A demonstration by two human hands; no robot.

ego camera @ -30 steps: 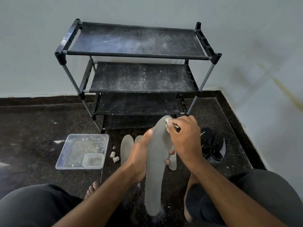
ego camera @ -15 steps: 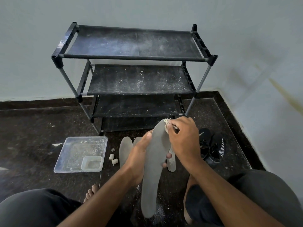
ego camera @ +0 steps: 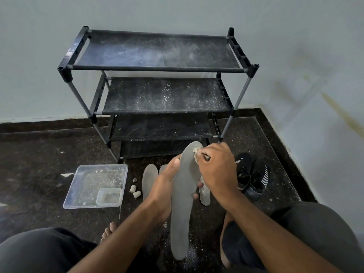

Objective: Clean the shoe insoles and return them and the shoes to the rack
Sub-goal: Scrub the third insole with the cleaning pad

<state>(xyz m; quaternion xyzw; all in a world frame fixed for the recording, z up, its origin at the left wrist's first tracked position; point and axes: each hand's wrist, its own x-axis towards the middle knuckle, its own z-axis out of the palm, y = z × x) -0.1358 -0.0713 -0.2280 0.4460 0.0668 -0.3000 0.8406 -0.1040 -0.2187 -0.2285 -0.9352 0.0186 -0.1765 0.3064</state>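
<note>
Insole, long grey foam one [ego camera: 183, 203], held upright at centre frame, toe toward twelve o'clock, heel low near six. Left hand [ego camera: 167, 186] grasps its waist from the nine o'clock side, thumb on the face, fingertips showing past the far edge. Right hand [ego camera: 216, 170] clenches a small pale wad of cloth or sponge [ego camera: 197, 152] and presses it on the toe end, at about one o'clock of the insole.

Step in hand, as judged: scrubbing this insole at the toe; the length below looks not yet worked.

Behind the hands, more grey insoles [ego camera: 149, 180] lie flat on the dark speckled floor [ego camera: 39, 154], one partly hidden at three o'clock. Pair of black knit shoes with white stripes [ego camera: 252, 174] sits at three o'clock, near the right wrist. Clear square plastic tray [ego camera: 78, 186], gritty, at nine o'clock, with a smaller clear tub [ego camera: 109, 197] in its near corner; two small pale cylinders [ego camera: 135, 191] just beside it. Black three-tier fabric shoe rack [ego camera: 161, 52], dusty, stands at twelve o'clock against the wall.

Next move likely calls for drawing the wad down toward the heel while the left hand braces firmly.
</note>
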